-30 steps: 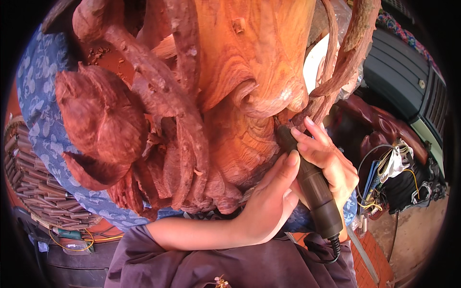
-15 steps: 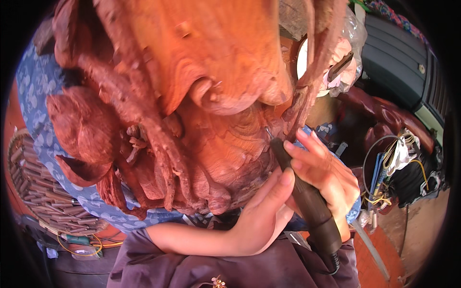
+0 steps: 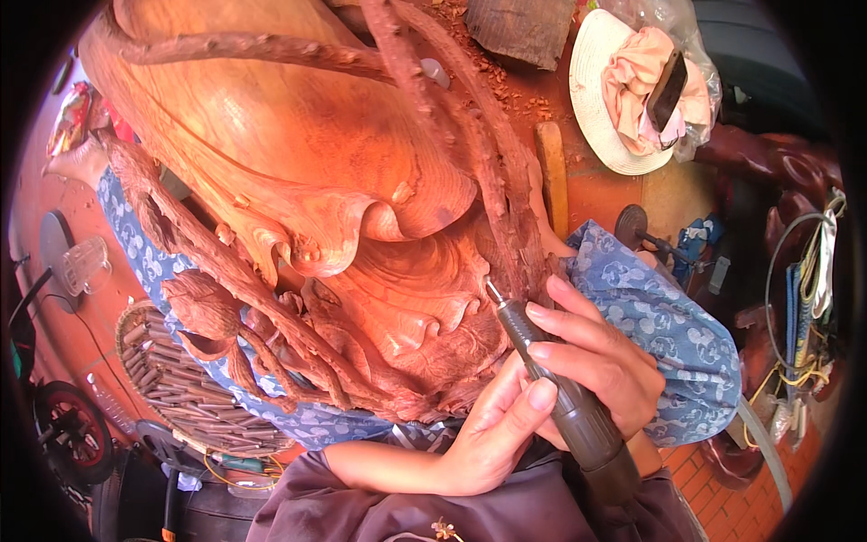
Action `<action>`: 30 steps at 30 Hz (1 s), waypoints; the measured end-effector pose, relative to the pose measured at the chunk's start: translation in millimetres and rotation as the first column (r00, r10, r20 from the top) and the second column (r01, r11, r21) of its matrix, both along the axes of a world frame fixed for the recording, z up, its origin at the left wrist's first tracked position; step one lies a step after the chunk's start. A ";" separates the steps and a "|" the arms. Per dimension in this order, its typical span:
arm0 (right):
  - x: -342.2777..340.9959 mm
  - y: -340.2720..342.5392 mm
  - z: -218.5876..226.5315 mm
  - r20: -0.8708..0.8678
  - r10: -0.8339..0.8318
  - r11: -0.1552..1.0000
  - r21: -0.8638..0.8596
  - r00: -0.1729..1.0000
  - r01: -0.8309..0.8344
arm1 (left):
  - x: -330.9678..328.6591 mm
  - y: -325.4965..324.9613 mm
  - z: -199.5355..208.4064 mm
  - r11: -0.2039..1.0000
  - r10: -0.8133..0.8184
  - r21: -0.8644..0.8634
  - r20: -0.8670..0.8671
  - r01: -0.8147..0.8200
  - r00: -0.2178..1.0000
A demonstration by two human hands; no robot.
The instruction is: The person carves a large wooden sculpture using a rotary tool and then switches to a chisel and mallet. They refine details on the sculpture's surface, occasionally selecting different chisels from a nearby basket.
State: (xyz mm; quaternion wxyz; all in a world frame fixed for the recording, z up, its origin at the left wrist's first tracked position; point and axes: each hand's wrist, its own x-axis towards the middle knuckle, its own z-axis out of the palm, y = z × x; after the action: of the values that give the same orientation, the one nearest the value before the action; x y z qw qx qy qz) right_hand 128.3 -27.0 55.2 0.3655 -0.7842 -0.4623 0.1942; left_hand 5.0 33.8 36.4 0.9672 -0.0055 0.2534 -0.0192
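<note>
A large reddish wooden carving (image 3: 307,135), with curling leaf-like edges and knobbly stems, fills the middle of the view. Its carved bud (image 3: 203,303) is at the left. My right hand (image 3: 605,366) is closed around a dark rotary carving tool (image 3: 573,411), its fingers along the barrel. The tool's thin metal bit points up and left at the carving's right side; whether it touches the wood I cannot tell. My left hand (image 3: 501,420) is bent against the tool's left side, thumb on the barrel and other fingers partly hidden. The tool's rear end is low, near my lap.
A blue patterned cloth (image 3: 677,348) lies under the carving. At left is a basket (image 3: 126,330) of many small rods. A pale hat (image 3: 596,117) with pink cloth and a phone (image 3: 666,93) sits at the far right. A wood block (image 3: 522,32) lies beyond, among shavings.
The view has shifted, and the carving appears tilted and lower, with more floor around it. The tool has moved slightly lower, still in my hands. My right fingers are closer along it.
</note>
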 end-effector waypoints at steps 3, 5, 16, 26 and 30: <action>8.7 -4.1 -5.8 0.016 0.064 0.997 0.040 0.998 -0.065 | -1.6 -4.3 -4.2 1.000 -0.027 0.013 0.038 0.026 0.999; 5.6 -5.0 -12.0 0.041 0.029 0.997 0.072 0.999 -0.032 | -1.7 -4.1 -4.7 0.998 -0.060 0.027 0.014 0.060 0.998; -1.9 15.3 -26.7 0.085 -0.006 0.996 0.090 0.996 -0.002 | 4.5 7.0 -12.5 0.988 0.118 -0.104 -0.002 -0.118 0.993; 1.0 26.2 -10.0 0.253 0.101 0.986 -0.152 0.962 -0.064 | 2.3 0.2 -22.8 0.853 0.392 -0.393 0.052 -0.342 0.918; -1.4 31.0 1.1 0.136 0.100 0.978 -0.197 0.986 -0.072 | 0.8 10.4 -11.9 0.929 0.198 -0.308 -0.055 -0.206 0.979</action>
State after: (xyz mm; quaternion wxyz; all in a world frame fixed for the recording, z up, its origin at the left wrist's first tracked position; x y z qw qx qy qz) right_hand 126.8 4.0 56.4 0.2450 -0.8071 -0.5002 0.1958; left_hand 5.9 44.3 24.5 0.9480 -0.1845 0.2563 0.0407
